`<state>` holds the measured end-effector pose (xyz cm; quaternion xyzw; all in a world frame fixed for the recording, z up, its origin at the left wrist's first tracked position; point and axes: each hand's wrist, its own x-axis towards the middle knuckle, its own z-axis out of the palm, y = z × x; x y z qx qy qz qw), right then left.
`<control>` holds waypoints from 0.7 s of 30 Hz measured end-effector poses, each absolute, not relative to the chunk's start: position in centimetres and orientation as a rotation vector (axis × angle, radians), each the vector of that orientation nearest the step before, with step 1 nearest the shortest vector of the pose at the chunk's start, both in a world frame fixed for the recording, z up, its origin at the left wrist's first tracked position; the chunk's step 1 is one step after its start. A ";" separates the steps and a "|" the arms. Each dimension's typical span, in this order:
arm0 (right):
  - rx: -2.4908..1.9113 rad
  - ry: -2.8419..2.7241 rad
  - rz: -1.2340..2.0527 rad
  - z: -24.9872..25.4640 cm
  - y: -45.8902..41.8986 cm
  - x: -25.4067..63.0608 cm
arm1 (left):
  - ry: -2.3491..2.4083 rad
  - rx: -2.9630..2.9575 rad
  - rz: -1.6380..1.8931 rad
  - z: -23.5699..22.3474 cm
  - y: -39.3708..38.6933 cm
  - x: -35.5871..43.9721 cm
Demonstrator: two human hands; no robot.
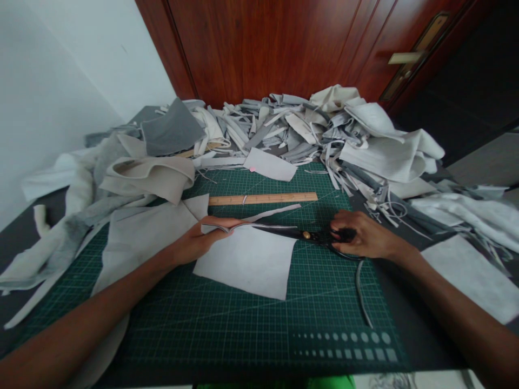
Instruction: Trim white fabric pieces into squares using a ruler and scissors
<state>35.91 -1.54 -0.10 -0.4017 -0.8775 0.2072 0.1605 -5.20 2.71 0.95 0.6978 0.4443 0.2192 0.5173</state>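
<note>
Right-hand fingers [344,220] clamped on the black scissors [302,235]; blades run level leftward to the white felt sheet [245,265], its top edge pinched by left-hand fingers [219,222].

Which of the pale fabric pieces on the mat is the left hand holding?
The white piece, pinched along its top edge by the left hand where it meets the scissors; the larger beige piece lies flat to its left.

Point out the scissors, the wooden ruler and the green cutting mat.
Scissors [307,235]: head view, on the pivot screw.
Wooden ruler [263,199]: head view, on the middle of its face.
Green cutting mat [243,329]: head view, on a bare gridded part.
</note>
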 end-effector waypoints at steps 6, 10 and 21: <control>-1.128 -2.524 0.588 -0.3 -1.5 36.2 | 1.053 1.672 0.533 0.6 2.7 -5.4; -1.127 -2.514 0.585 -0.4 -1.5 36.2 | 1.040 1.683 0.534 0.4 2.6 -5.5; -1.126 -2.522 0.522 -0.3 -1.4 35.8 | 1.051 1.651 0.593 -1.0 2.5 -6.2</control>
